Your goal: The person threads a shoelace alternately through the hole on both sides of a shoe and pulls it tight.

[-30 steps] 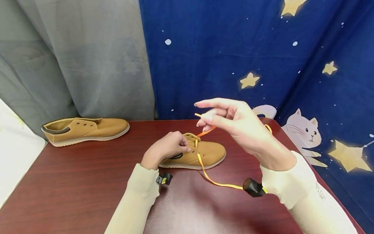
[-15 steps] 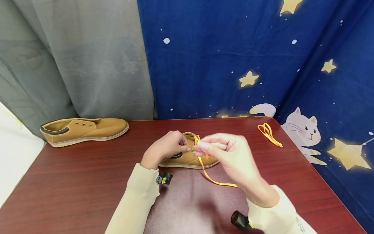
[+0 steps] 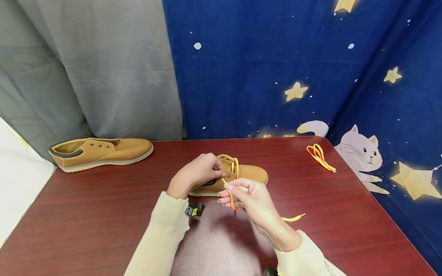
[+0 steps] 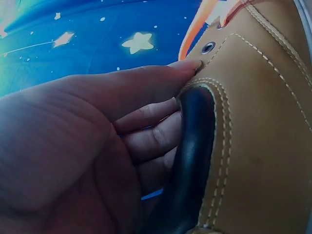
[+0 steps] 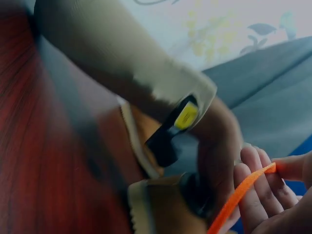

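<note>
A tan shoe [image 3: 253, 173] stands on the table, toe to the right. My left hand [image 3: 198, 172] grips its collar by the lacing flap; in the left wrist view the thumb presses outside, just below an eyelet [image 4: 208, 48], while the other fingers go inside behind the dark padded collar [image 4: 195, 126]. In front of the shoe, my right hand [image 3: 253, 199] pinches an orange-yellow shoelace [image 5: 241, 190] between thumb and fingers, near its tip. The lace loops over the lacing flaps, and its other end [image 3: 293, 218] lies on the table beyond my right wrist.
A matching unlaced shoe [image 3: 103, 155] stands at the table's back left. Another yellow lace, folded in a bundle [image 3: 321, 159], lies near the back right corner. Grey and blue curtains [image 3: 241, 69] hang right behind the table [image 3: 86, 218].
My right hand has come down and left from above the toe to the shoe's near side, bringing the lace tip close to the near eyelets. My left hand keeps its grip.
</note>
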Available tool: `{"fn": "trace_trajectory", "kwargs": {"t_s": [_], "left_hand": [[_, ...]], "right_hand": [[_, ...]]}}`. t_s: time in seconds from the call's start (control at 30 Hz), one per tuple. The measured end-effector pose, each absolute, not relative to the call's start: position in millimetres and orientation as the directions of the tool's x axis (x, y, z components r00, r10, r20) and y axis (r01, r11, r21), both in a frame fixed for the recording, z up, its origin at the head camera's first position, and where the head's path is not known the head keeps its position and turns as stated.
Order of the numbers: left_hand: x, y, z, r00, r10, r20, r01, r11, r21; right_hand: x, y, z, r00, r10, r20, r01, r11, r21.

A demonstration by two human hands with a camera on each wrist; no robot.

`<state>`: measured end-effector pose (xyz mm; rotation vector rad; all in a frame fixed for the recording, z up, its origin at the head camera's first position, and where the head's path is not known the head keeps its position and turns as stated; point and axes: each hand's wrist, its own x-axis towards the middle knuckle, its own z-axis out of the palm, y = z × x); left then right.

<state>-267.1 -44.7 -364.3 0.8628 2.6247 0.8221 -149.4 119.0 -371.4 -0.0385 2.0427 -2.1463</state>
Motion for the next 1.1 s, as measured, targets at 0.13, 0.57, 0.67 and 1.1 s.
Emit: {"fn": "trace_trajectory", "kwargs": {"t_s": [0.13, 0.57, 0.67, 1.1], "left_hand": [[-266.2, -44.4, -363.1, -0.794, 0.604, -0.071, 0.457, 0.670, 0.585], [-265.2, -46.6, -360.9, -0.802, 0.593, -0.075, 0.449, 0.681, 0.579], [-265.2, -46.3, -360.9, -0.802, 0.591, -0.081, 0.444, 0.682, 0.582], [-266.2, -45.5, -360.8, -0.786, 0.613, -0.079, 0.448, 0.652, 0.612]], "right_hand": [[-160.3, 120.7, -386.2, -0.980, -0.130, -0.150, 0.159, -0.061, -0.985], [-182.4, 122.3, -416.5, -0.977, -0.016, -0.212, 0.213, -0.101, -0.972], [-183.9, 122.6, -419.4, -0.980, 0.009, -0.201, 0.199, -0.095, -0.975], [-188.2, 122.5, -422.6, -0.979, 0.048, -0.197, 0.194, -0.070, -0.979]]}}
